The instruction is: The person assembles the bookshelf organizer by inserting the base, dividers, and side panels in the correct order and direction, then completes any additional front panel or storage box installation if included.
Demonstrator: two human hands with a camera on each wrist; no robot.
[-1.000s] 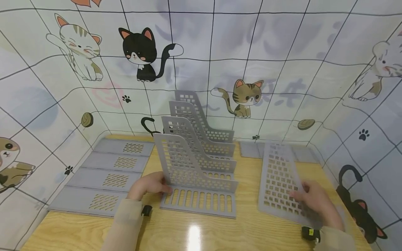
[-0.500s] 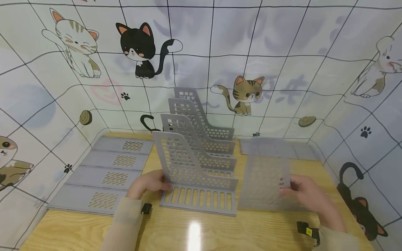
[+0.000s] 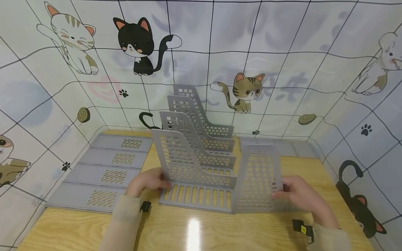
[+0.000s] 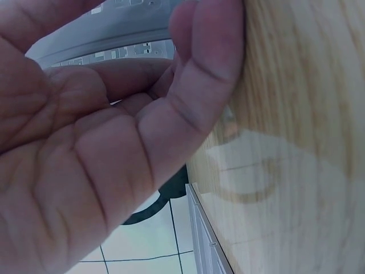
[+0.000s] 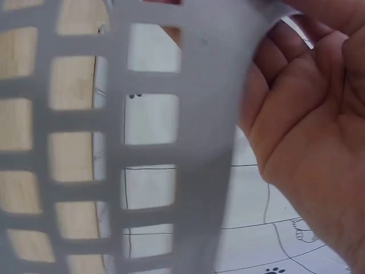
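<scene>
A grey plastic file rack (image 3: 231, 182) with several upright perforated dividers stands on the wooden table in the head view. Its slotted base extends in front of the nearest divider. My left hand (image 3: 149, 182) grips the base's front left corner, thumb on top; the left wrist view shows its curled fingers (image 4: 188, 105) close against the tabletop. At the rack's right end, my right hand (image 3: 296, 193) pinches the right edge of a grey perforated panel (image 3: 255, 149). The panel's left edge overlaps the right end of the base. Up close, the right wrist view shows this panel (image 5: 205, 114) bending near the fingers.
Several flat grey panels (image 3: 81, 190) with slanted slots lie in a row at the left. More flat grey panels (image 3: 285, 148) lie along the back right. A cat-patterned cloth wall (image 3: 194, 35) encloses the wooden table (image 3: 163, 230) at the back and sides.
My right hand has brought the perforated panel leftward, turning it until its edge meets the rack's right end. My left hand keeps its grip on the base. The head view has tilted slightly down.
</scene>
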